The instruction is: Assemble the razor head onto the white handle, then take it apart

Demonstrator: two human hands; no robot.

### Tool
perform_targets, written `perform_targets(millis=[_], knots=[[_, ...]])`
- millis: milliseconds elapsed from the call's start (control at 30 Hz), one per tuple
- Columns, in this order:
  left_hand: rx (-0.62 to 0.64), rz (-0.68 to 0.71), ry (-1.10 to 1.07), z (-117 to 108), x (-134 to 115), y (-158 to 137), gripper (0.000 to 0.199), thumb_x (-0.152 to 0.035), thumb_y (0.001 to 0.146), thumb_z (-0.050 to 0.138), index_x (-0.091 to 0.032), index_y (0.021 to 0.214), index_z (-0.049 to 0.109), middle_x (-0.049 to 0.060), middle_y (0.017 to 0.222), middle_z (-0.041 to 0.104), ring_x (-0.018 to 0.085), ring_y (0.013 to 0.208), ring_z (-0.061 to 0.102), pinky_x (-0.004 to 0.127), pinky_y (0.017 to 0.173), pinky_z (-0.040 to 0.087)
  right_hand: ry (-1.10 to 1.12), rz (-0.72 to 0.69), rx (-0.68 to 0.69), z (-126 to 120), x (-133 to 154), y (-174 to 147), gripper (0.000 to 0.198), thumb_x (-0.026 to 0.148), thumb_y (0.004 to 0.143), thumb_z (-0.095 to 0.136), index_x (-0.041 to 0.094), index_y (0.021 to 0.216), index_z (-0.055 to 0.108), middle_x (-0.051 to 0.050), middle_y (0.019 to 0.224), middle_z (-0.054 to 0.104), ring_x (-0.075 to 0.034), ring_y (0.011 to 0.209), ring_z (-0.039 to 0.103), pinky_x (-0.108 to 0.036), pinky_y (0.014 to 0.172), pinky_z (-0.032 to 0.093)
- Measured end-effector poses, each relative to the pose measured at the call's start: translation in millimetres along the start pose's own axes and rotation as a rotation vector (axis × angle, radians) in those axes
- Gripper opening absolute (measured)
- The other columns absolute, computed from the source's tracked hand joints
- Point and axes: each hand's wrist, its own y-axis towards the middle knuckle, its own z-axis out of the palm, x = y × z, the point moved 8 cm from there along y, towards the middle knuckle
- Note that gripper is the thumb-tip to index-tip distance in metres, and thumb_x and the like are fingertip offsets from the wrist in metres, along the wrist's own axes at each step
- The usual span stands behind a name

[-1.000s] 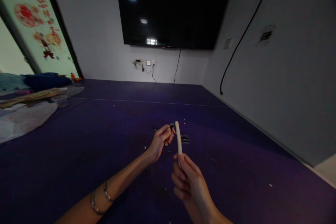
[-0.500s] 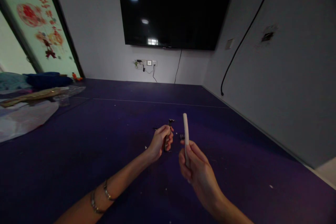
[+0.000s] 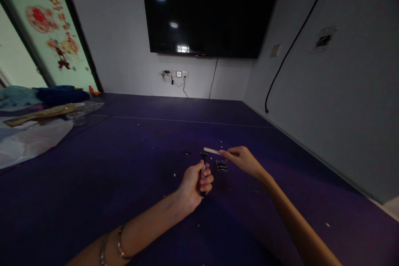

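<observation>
My left hand (image 3: pixel 195 183) is closed around the dark handle of a razor (image 3: pixel 203 173), which stands nearly upright with its narrow head (image 3: pixel 203 155) at the top. In my right hand (image 3: pixel 241 158), fingers pinch a pale, off-white stick (image 3: pixel 212 151). Its free end points left, just above the razor's head; whether the two touch I cannot tell. A small dark tray-like pack (image 3: pixel 221 165) lies on the purple surface below my right hand. Left of the razor's head is a small black piece (image 3: pixel 187 152), too small to make out.
White scraps (image 3: pixel 174 174) dot the purple surface (image 3: pixel 124 199). At the left lie clear plastic sheeting (image 3: pixel 34 141), a flat golden-brown piece (image 3: pixel 46 115) and blue cloth (image 3: pixel 60 94). A black cable (image 3: pixel 282 60) hangs along the right wall; a television (image 3: pixel 212 12) hangs ahead.
My right hand has moved forward and turned the stick from upright to nearly level, over by the razor's head. My left hand has come slightly nearer with the razor. The dark pack is now uncovered.
</observation>
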Motion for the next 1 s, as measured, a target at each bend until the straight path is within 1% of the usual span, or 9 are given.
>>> perform_targets(millis=[100, 167, 300, 433, 567, 733, 867, 967, 1000], knots=[[-0.005, -0.006, 0.006, 0, 2, -1, 0.028, -0.023, 0.094, 0.029, -0.013, 0.073, 0.044, -0.006, 0.048, 0.035, 0.001, 0.030, 0.023, 0.014, 0.029, 0.010, 0.052, -0.026, 0.082, 11, -6, 1, 0.050, 0.054, 0.080, 0.047, 0.015, 0.050, 0.055, 0.004, 0.047, 0.034, -0.008, 0.047, 0.030, -0.024, 0.047, 0.022], [-0.015, -0.014, 0.011, -1, 3, -1, 0.027, -0.022, 0.094, 0.028, -0.013, 0.073, 0.044, -0.006, 0.048, 0.035, 0.001, 0.030, 0.023, 0.014, 0.029, 0.010, 0.056, -0.025, 0.081, 12, -12, 2, 0.050, 0.054, 0.080, 0.048, 0.015, 0.049, 0.055, 0.004, 0.046, 0.035, -0.008, 0.046, 0.031, -0.024, 0.047, 0.022], [-0.048, -0.012, 0.025, -4, 3, 1, 0.027, -0.021, 0.094, 0.028, -0.014, 0.072, 0.043, -0.006, 0.048, 0.034, 0.001, 0.030, 0.023, 0.014, 0.030, 0.010, -0.011, -0.042, 0.036, 8, -16, 3, 0.050, 0.055, 0.079, 0.048, 0.015, 0.051, 0.058, 0.003, 0.047, 0.039, -0.008, 0.048, 0.033, -0.024, 0.049, 0.024], [-0.047, -0.012, 0.012, -5, 3, 1, 0.026, -0.021, 0.094, 0.028, -0.014, 0.074, 0.043, -0.007, 0.048, 0.034, 0.001, 0.030, 0.023, 0.014, 0.030, 0.009, -0.051, -0.061, 0.087, 15, -17, 5, 0.051, 0.058, 0.079, 0.047, 0.015, 0.054, 0.060, 0.003, 0.049, 0.043, -0.008, 0.048, 0.035, -0.023, 0.049, 0.026], [-0.047, -0.020, 0.015, -5, 3, 1, 0.027, -0.021, 0.094, 0.028, -0.014, 0.072, 0.042, -0.006, 0.047, 0.034, 0.001, 0.030, 0.023, 0.014, 0.030, 0.010, -0.114, -0.014, -0.014, 10, -26, 8, 0.054, 0.060, 0.077, 0.047, 0.015, 0.050, 0.058, 0.003, 0.046, 0.040, -0.008, 0.047, 0.035, -0.022, 0.047, 0.025], [-0.053, -0.013, 0.015, -5, 3, 1, 0.028, -0.021, 0.094, 0.028, -0.014, 0.072, 0.042, -0.006, 0.047, 0.034, 0.001, 0.029, 0.023, 0.014, 0.030, 0.010, -0.052, -0.020, 0.059, 16, -29, 7, 0.052, 0.058, 0.078, 0.047, 0.015, 0.052, 0.059, 0.003, 0.048, 0.041, -0.008, 0.047, 0.035, -0.022, 0.046, 0.025], [-0.045, -0.011, 0.007, -5, 3, 1, 0.027, -0.021, 0.094, 0.028, -0.014, 0.073, 0.042, -0.006, 0.047, 0.035, 0.001, 0.029, 0.024, 0.014, 0.030, 0.010, -0.049, 0.001, -0.009, 12, -31, 6, 0.052, 0.059, 0.078, 0.048, 0.015, 0.049, 0.055, 0.003, 0.047, 0.038, -0.008, 0.047, 0.033, -0.022, 0.045, 0.024], [-0.050, -0.005, 0.002, -5, 3, 2, 0.026, -0.021, 0.094, 0.028, -0.014, 0.074, 0.042, -0.006, 0.047, 0.035, 0.001, 0.029, 0.024, 0.014, 0.030, 0.010, 0.025, -0.001, 0.070, 19, -28, 5, 0.052, 0.059, 0.078, 0.047, 0.015, 0.051, 0.056, 0.004, 0.046, 0.038, -0.008, 0.045, 0.033, -0.022, 0.044, 0.024], [-0.051, -0.007, -0.001, -6, 3, 2, 0.026, -0.021, 0.094, 0.028, -0.014, 0.074, 0.042, -0.006, 0.047, 0.035, 0.001, 0.029, 0.024, 0.014, 0.030, 0.010, 0.028, 0.004, 0.076, 20, -28, 5, 0.052, 0.059, 0.078, 0.047, 0.015, 0.051, 0.056, 0.004, 0.046, 0.039, -0.008, 0.045, 0.033, -0.022, 0.044, 0.024]])
